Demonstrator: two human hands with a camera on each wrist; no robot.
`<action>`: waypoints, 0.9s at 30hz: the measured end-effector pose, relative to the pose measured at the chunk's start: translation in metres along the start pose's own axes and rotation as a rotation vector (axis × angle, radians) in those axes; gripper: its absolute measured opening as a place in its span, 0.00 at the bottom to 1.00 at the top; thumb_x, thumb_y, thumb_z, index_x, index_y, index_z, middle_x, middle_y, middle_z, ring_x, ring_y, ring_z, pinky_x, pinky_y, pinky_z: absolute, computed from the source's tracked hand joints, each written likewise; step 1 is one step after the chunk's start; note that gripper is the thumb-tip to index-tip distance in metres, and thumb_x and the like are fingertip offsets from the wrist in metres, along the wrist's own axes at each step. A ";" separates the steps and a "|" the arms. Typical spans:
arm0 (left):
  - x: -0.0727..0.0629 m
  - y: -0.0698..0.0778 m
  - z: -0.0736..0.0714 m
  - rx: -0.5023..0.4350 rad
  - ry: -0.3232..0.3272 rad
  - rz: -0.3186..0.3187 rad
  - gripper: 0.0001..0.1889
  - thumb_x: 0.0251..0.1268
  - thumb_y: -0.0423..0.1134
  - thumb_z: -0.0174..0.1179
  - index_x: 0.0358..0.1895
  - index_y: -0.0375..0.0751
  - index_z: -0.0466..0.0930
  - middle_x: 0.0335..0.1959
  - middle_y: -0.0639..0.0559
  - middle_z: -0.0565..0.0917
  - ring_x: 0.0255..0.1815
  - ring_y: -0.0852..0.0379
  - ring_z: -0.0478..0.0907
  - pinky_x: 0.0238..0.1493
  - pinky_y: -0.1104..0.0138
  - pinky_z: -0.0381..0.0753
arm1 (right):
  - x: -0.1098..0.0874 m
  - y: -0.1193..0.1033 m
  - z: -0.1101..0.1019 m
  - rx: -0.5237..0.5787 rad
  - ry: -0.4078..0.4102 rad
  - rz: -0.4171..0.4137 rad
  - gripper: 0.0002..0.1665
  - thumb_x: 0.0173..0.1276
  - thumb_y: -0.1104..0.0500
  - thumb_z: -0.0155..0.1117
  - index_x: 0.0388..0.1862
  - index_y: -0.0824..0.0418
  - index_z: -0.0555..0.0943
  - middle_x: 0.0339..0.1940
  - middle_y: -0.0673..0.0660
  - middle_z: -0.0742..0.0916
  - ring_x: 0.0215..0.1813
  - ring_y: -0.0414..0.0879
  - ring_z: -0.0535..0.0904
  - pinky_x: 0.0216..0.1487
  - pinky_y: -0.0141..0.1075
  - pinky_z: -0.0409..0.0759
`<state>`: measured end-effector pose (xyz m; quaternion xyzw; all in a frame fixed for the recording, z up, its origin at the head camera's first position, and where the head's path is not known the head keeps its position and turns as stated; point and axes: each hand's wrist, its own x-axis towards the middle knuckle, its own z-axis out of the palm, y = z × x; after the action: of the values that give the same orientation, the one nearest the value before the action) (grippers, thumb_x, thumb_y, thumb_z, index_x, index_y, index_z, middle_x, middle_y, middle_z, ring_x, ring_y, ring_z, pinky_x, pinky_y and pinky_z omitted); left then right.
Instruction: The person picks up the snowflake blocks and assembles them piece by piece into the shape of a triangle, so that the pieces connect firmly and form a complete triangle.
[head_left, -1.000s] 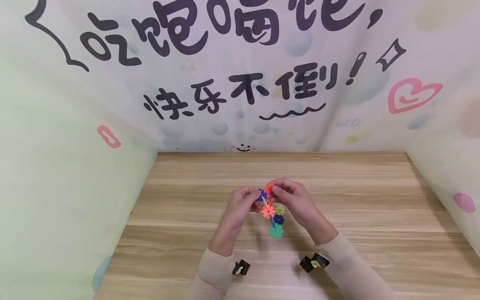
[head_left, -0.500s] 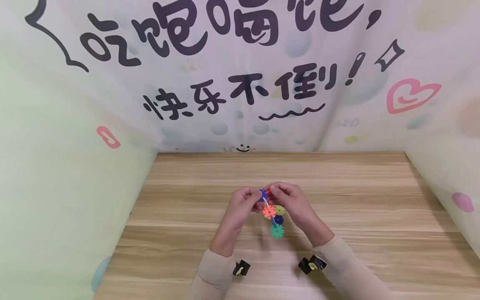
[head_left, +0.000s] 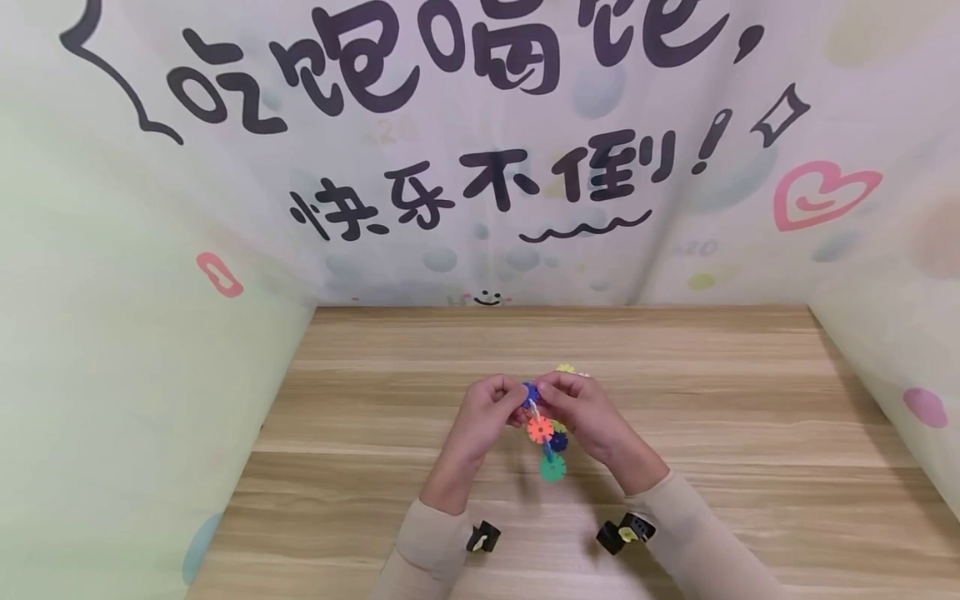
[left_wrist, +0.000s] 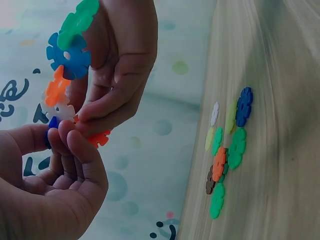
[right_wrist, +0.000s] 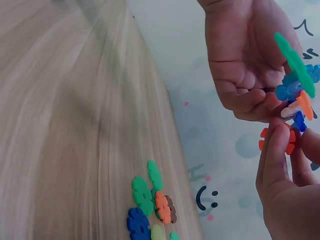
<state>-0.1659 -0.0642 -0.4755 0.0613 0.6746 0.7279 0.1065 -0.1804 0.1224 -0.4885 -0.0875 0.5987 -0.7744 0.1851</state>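
My left hand (head_left: 483, 417) pinches the dark blue snowflake disc (head_left: 531, 393) at the top of a linked chain. Below it hang a white disc (left_wrist: 59, 111), an orange disc (head_left: 540, 429), a blue disc (left_wrist: 70, 56) and a green disc (head_left: 552, 467). Close against the left fingertips, my right hand (head_left: 596, 417) pinches an orange-red snowflake disc (left_wrist: 103, 138). That disc is mostly covered by fingers and sits right beside the dark blue one. Both hands are raised above the table, fingertips nearly meeting.
Several loose snowflake discs lie on the wooden table (head_left: 360, 467) beneath the hands, among them a dark blue disc (left_wrist: 244, 107), a green disc (left_wrist: 237, 148) and an orange disc (left_wrist: 219, 164). A printed cloth wall (head_left: 480, 267) rises behind the table.
The right hand has shifted slightly left and down, bringing its orange-red disc up to the dark blue one; its fingers now cover it in the head view. The left hand has edged slightly right.
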 end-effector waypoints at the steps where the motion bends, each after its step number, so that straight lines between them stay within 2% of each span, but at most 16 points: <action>1: 0.000 0.000 0.000 0.000 0.003 -0.001 0.09 0.74 0.35 0.57 0.36 0.31 0.77 0.25 0.49 0.79 0.27 0.57 0.78 0.33 0.68 0.83 | 0.000 0.001 0.000 0.018 0.005 0.004 0.11 0.78 0.60 0.56 0.49 0.66 0.81 0.43 0.55 0.86 0.43 0.43 0.82 0.53 0.37 0.83; 6: 0.000 0.001 -0.002 -0.006 0.042 -0.015 0.09 0.75 0.36 0.56 0.38 0.32 0.77 0.28 0.46 0.79 0.29 0.56 0.77 0.37 0.65 0.84 | -0.001 0.001 -0.005 0.142 -0.007 -0.007 0.10 0.78 0.68 0.52 0.53 0.67 0.77 0.46 0.56 0.87 0.45 0.43 0.85 0.53 0.36 0.82; 11: 0.002 0.001 -0.004 -0.039 0.062 -0.010 0.11 0.76 0.38 0.55 0.41 0.31 0.76 0.38 0.44 0.82 0.40 0.50 0.81 0.46 0.55 0.85 | -0.002 -0.001 -0.009 0.209 -0.034 -0.029 0.10 0.76 0.72 0.51 0.51 0.65 0.76 0.44 0.57 0.88 0.44 0.43 0.87 0.53 0.36 0.82; 14: 0.002 0.000 -0.003 -0.059 0.041 0.000 0.11 0.76 0.38 0.55 0.42 0.29 0.76 0.42 0.43 0.83 0.44 0.47 0.82 0.51 0.52 0.84 | -0.002 0.000 -0.008 0.194 -0.031 -0.041 0.08 0.75 0.72 0.54 0.49 0.65 0.77 0.42 0.57 0.89 0.43 0.43 0.87 0.52 0.36 0.83; 18: 0.002 0.000 -0.003 -0.076 0.031 0.015 0.11 0.77 0.37 0.55 0.42 0.28 0.76 0.41 0.42 0.84 0.42 0.48 0.83 0.51 0.56 0.84 | -0.001 0.003 -0.006 0.123 0.008 -0.053 0.06 0.74 0.71 0.57 0.46 0.65 0.78 0.43 0.56 0.88 0.44 0.43 0.86 0.51 0.36 0.84; 23: 0.002 -0.001 -0.003 -0.077 0.053 0.017 0.11 0.76 0.37 0.55 0.42 0.28 0.75 0.41 0.41 0.84 0.40 0.52 0.83 0.50 0.58 0.84 | 0.000 0.004 -0.003 0.078 0.047 -0.044 0.05 0.74 0.66 0.60 0.46 0.64 0.77 0.46 0.57 0.86 0.44 0.45 0.84 0.52 0.38 0.83; 27: 0.003 0.000 -0.003 -0.074 0.076 0.008 0.11 0.76 0.37 0.55 0.42 0.29 0.75 0.40 0.41 0.84 0.39 0.53 0.83 0.49 0.59 0.85 | 0.000 0.004 -0.003 0.066 0.059 -0.043 0.08 0.77 0.60 0.59 0.47 0.64 0.79 0.45 0.57 0.86 0.45 0.46 0.84 0.52 0.39 0.83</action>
<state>-0.1697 -0.0666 -0.4764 0.0323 0.6504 0.7547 0.0802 -0.1809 0.1238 -0.4928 -0.0713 0.5761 -0.7997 0.1534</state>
